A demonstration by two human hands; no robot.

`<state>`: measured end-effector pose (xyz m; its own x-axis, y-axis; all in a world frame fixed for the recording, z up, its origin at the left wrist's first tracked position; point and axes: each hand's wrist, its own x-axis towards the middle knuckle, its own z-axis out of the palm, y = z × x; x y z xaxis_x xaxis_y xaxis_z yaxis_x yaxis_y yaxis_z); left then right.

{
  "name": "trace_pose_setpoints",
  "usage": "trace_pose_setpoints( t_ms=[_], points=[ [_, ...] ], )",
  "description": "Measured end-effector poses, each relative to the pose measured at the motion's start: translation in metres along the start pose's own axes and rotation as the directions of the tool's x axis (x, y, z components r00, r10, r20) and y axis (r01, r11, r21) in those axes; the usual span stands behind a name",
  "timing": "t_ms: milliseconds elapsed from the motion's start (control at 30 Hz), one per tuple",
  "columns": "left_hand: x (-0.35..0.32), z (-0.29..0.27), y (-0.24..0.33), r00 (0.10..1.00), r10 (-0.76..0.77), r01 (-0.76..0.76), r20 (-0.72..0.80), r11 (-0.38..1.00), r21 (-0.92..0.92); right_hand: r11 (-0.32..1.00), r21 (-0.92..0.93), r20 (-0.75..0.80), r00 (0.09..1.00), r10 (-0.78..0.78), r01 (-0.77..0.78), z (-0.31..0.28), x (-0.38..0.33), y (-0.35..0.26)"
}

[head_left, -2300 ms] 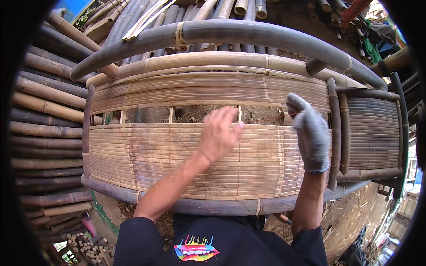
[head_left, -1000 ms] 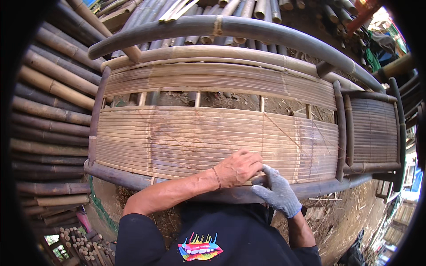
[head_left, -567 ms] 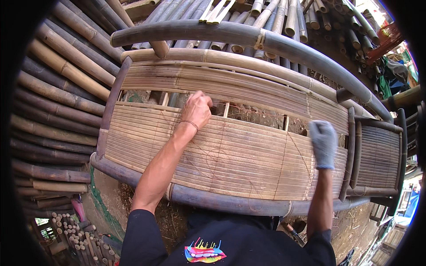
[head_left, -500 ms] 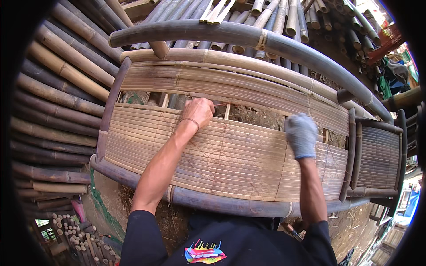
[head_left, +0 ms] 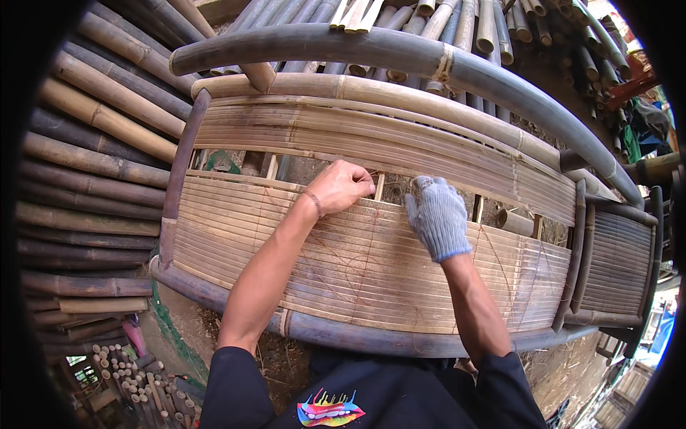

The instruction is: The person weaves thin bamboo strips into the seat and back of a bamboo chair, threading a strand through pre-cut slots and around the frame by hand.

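My bare left hand (head_left: 337, 187) is at the near edge of an open gap in a bamboo bench seat. Its thumb and fingers pinch together, and a thin reddish-brown cord shows at the fingertips. My right hand (head_left: 440, 220), in a grey knitted glove, is a little to the right over the same gap. Its fingers are curled, and what they hold is hidden. Narrow bamboo slats (head_left: 407, 286) lie side by side on the near part of the seat, with loose thin strands across them. More slats (head_left: 371, 132) form the far part. Short crosspieces (head_left: 379, 187) span the gap.
A thick curved bamboo rail (head_left: 314, 47) arches over the far side. The front pole (head_left: 357, 336) runs near my body. A smaller slatted panel (head_left: 614, 261) adjoins on the right. Bamboo poles (head_left: 93, 179) are stacked at left, others (head_left: 486, 36) behind; cut ends (head_left: 118, 365) show lower left.
My right hand has swung left, toward my left hand, along the gap. My left hand has shifted slightly right, still pinched. The view has moved a little.
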<state>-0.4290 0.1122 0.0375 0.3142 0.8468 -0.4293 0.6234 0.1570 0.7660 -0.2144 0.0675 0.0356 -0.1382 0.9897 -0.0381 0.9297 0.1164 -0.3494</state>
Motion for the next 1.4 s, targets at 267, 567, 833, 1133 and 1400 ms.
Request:
trace_pose_setpoints(
  t_ms=[267, 567, 833, 1133, 1400],
  points=[
    [-0.019, 0.003, 0.026, 0.983, 0.133, -0.083, 0.128, 0.938, -0.336, 0.578, 0.815, -0.024, 0.999, -0.044, 0.045, -0.035, -0.065, -0.001],
    [-0.042, 0.105, 0.029, 0.736, 0.673, -0.661, 0.073, 0.690, 0.295, 0.855, 0.441, -0.388, 0.917, -0.094, 0.274, -0.212, -0.220, 0.092],
    [-0.136, 0.174, 0.092, 0.408, 0.912, -0.906, 0.038, 0.400, 0.134, 0.875, 0.313, -0.154, 0.889, 0.431, -0.370, -0.141, -0.140, 0.151],
    [-0.196, 0.193, 0.119, 0.263, 0.949, -0.965, -0.173, 0.258, -0.048, 0.629, 0.584, 0.593, 0.799, 0.100, -0.513, -0.024, -0.032, 0.020],
    [-0.242, 0.199, 0.174, 0.030, 0.953, -0.972, -0.301, -0.042, -0.231, 0.333, 0.706, 0.656, 0.754, 0.024, -0.625, -0.034, -0.053, 0.005]
  ],
)
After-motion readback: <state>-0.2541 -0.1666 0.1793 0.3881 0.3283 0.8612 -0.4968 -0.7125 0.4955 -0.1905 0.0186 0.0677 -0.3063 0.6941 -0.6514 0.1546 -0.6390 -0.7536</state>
